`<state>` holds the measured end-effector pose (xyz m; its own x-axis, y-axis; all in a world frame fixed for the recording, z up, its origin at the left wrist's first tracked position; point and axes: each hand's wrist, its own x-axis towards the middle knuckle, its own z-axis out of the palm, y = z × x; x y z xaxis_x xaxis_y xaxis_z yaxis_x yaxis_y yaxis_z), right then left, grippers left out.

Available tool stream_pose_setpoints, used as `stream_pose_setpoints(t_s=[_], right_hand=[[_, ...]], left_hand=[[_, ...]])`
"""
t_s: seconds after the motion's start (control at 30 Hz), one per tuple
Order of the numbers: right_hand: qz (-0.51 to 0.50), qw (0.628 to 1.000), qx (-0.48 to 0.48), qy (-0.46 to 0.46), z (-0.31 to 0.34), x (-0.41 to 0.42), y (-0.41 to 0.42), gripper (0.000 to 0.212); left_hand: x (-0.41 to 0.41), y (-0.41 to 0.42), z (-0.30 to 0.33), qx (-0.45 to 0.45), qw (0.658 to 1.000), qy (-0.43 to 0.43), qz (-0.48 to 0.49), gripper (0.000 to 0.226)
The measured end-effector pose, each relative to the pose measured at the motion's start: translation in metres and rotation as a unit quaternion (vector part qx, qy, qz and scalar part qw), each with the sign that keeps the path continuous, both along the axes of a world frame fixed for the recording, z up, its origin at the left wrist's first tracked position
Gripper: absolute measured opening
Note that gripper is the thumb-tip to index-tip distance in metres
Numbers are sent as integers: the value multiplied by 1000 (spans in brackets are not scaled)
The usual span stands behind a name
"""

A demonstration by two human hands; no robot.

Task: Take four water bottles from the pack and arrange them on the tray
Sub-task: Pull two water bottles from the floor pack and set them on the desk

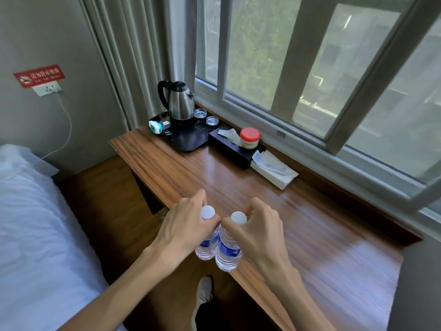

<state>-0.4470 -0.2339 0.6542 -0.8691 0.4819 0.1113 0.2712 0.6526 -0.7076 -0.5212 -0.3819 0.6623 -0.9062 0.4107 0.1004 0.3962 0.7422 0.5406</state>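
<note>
I hold two clear water bottles with white caps and blue labels, side by side above the near edge of the wooden desk [262, 187]. My left hand [183, 225] grips the neck of the left bottle [206, 247]. My right hand [257, 228] grips the neck of the right bottle [228, 254]. The black tray [188, 139] lies at the desk's far left end, well beyond both hands. No bottle pack is in view.
On the tray stand a steel kettle [180, 101], two glass cups [211, 120] and small items. Beside it are a black tissue box [233, 149] with a red-lidded jar [249, 137] and a white tissue pack [274, 169]. A bed [35, 223] lies left; the window runs behind the desk.
</note>
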Motion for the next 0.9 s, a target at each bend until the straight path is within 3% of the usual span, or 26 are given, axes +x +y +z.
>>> stream_pose_setpoints(t_s=[0.37, 0.7, 0.9], right_hand=[[-52, 995, -76, -33, -16, -170, 19, 37], [-151, 980, -98, -89, -34, -274, 31, 26], [-218, 967, -87, -100, -43, -316, 33, 34]], left_hand=[[-188, 27, -19, -68, 997, -10, -41, 41], [-309, 60, -46, -27, 995, -78, -63, 36], [-363, 77, -63, -25, 989, -87, -121, 37]])
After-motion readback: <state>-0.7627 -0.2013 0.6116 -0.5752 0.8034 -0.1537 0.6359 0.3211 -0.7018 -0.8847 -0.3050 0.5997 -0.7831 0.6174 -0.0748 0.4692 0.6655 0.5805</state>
